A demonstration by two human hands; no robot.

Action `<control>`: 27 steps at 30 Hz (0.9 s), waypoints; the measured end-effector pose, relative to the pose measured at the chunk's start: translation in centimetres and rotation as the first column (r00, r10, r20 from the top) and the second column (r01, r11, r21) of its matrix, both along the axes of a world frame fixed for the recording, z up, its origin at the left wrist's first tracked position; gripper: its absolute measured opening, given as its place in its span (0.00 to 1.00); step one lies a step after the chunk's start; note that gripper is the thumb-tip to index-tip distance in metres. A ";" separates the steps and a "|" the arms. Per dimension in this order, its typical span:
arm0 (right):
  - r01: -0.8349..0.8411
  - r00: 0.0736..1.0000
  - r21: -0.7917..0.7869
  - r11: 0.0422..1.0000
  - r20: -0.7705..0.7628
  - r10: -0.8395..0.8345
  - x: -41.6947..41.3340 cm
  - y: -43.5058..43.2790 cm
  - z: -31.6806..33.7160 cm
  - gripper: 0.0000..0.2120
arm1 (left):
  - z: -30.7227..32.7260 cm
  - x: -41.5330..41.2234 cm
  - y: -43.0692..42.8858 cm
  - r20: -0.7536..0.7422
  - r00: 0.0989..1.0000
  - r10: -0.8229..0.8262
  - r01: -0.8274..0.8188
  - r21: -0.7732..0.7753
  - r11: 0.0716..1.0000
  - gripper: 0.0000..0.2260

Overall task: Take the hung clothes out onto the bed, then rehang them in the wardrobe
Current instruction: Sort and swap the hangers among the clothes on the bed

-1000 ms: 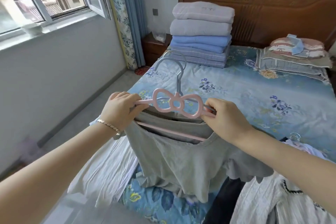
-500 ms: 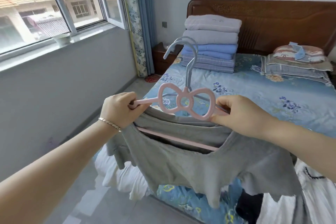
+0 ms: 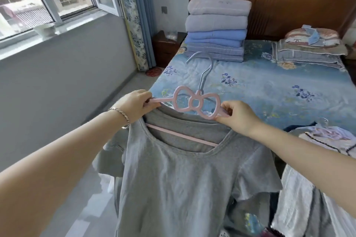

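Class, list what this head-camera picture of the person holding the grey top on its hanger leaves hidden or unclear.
- Wardrobe: not in view.
- Grey top: hem cut off by the bottom edge.
- Pink hanger: its ends are covered by the left hand, the right hand and the top.
- Clothes on the bed at lower right: partly behind the right arm, cut by the edge.

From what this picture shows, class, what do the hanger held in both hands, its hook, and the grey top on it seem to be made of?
Hanger: likely moulded plastic, matt pink; the smooth bow-shaped cutout suggests it.
Hook: seems metal, thin, silvery-grey and slightly shiny, though it could be coated.
Grey top: looks like soft knit jersey, probably cotton; it drapes in folds and has a ribbed neckline.
Left hand and right hand pinch the hanger's arms.
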State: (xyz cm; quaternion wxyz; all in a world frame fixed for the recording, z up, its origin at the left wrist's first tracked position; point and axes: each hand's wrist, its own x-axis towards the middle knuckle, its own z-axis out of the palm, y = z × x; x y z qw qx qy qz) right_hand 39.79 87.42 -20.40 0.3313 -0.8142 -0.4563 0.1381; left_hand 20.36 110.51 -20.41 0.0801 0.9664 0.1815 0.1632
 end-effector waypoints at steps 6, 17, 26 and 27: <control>0.097 0.992 -0.027 0.995 -0.080 -0.099 7.2 3.6 -10.5 0.23 | -10.9 7.5 2.2 -0.167 0.980 0.107 -0.103 0.036 0.994 0.19; 0.219 0.972 -0.220 0.951 -0.042 -0.233 20.1 10.6 -24.6 0.16 | -22.9 22.9 7.9 -0.332 0.903 0.274 -0.243 0.131 0.961 0.12; 0.326 0.945 -0.544 0.773 0.160 -0.286 28.6 18.7 -35.9 0.14 | -34.5 33.9 15.9 -0.573 0.806 0.150 -0.131 0.074 0.989 0.11; 0.323 0.944 -0.589 0.741 0.148 -0.294 29.3 19.8 -37.3 0.14 | -36.2 34.9 16.3 -0.607 0.778 0.162 -0.198 0.009 0.980 0.11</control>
